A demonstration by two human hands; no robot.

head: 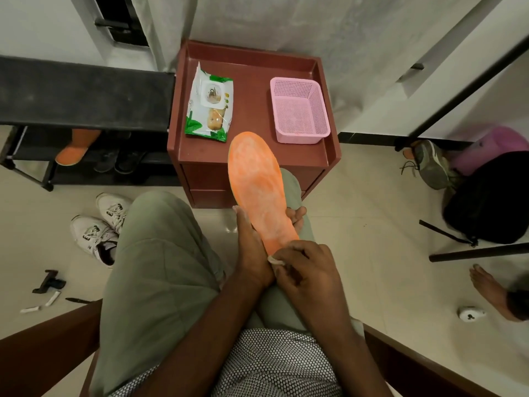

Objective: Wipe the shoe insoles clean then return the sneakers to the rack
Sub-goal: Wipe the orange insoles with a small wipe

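Your right hand [303,267] pinches a small wipe [276,260] at the heel end of the orange insole [257,184], while your left hand [254,247] grips that insole from underneath w/ fingers wrapped round, over your lap. Wiping looks mid-way. Sneakers [100,224] sit on the floor just left, not yet back on the rack [28,164]; a 2nd insole [76,147] leans there, wipes pack [209,104] beyond.

Both hands are working together over the lap.

The left hand [252,247] is cupping the orange insole [257,184] from beneath, thumb along one edge and fingertips curling up at the other. The right hand [303,267] is crossing over the left wrist, fingers curled, pinching a small white wipe [276,261] against the insole's heel end.
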